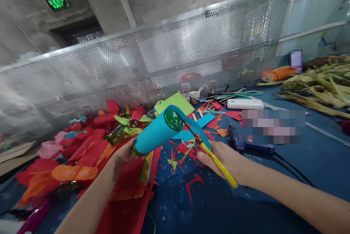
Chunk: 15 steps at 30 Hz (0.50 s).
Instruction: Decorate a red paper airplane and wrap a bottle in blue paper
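My left hand [123, 152] grips the lower end of a green plastic bottle [172, 120] wrapped in turquoise paper [154, 134], held tilted with its base toward me. My right hand [222, 158] is closed round yellow-handled scissors [213, 157]. The blades reach up to the edge of the turquoise paper beside the bottle's base. A loose flap of the same paper curls over the blades.
Red and orange paper sheets [90, 153] and scraps lie on the blue table [273, 190]. A blue glue gun [246, 142] with its cord lies right of my hand. Also there: a white box [245, 104], a green sheet [175, 103], dried stalks [319, 84], a perforated metal screen [191, 48].
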Each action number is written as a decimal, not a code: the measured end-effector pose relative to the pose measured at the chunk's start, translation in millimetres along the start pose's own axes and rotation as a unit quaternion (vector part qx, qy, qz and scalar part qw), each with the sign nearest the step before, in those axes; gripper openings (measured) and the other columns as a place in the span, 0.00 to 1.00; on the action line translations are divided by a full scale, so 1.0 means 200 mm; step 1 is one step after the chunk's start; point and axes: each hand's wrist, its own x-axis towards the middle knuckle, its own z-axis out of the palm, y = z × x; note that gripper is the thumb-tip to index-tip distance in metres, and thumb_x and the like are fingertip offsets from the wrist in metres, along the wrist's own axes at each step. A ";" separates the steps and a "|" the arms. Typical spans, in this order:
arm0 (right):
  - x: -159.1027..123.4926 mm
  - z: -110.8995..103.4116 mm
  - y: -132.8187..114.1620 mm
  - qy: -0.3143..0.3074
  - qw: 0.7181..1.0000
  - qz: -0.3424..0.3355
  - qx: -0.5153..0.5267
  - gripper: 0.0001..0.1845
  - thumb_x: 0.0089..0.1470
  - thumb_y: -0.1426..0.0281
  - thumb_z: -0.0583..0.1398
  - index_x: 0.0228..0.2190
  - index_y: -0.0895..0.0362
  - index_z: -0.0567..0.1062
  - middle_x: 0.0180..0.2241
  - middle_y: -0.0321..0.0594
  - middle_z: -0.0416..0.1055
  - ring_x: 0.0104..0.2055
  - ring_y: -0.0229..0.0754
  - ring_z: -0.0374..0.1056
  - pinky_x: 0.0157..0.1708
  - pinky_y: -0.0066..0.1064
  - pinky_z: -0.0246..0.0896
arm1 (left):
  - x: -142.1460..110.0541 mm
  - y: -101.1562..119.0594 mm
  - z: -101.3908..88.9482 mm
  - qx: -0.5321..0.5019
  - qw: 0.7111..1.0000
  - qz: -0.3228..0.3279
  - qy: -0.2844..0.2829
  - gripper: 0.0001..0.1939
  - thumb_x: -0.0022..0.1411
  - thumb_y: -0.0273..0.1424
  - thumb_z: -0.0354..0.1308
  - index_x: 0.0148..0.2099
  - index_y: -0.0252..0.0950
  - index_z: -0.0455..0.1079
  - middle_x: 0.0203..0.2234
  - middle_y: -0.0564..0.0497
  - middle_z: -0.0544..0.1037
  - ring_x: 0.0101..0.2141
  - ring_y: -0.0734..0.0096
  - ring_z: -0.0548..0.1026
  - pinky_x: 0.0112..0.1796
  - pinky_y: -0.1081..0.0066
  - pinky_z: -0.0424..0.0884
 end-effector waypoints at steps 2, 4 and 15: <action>0.00 0.00 -0.01 -0.002 1.000 0.006 0.002 0.24 0.66 0.52 0.53 0.24 0.51 0.56 0.22 0.31 0.57 0.23 0.37 0.56 0.25 0.31 0.44 | 0.00 -0.01 0.00 0.000 1.000 -0.007 -0.001 0.19 0.69 0.40 0.60 0.57 0.35 0.70 0.51 0.45 0.76 0.45 0.60 0.78 0.44 0.56 0.78; 0.00 0.00 -0.01 0.001 1.000 0.013 0.000 0.24 0.66 0.52 0.54 0.24 0.51 0.56 0.21 0.30 0.57 0.22 0.37 0.55 0.25 0.30 0.45 | 0.00 -0.01 0.01 -0.003 1.000 -0.011 -0.005 0.19 0.69 0.40 0.60 0.56 0.35 0.70 0.50 0.45 0.77 0.45 0.61 0.78 0.44 0.57 0.79; 0.00 0.05 0.03 0.082 0.995 0.008 0.061 0.36 0.55 0.31 0.48 0.22 0.50 0.56 0.17 0.30 0.53 0.18 0.37 0.56 0.19 0.29 0.46 | 0.04 0.10 0.18 -0.016 1.000 -0.011 -0.024 0.25 0.70 0.51 0.56 0.52 0.34 0.72 0.41 0.47 0.79 0.33 0.69 0.78 0.31 0.68 0.77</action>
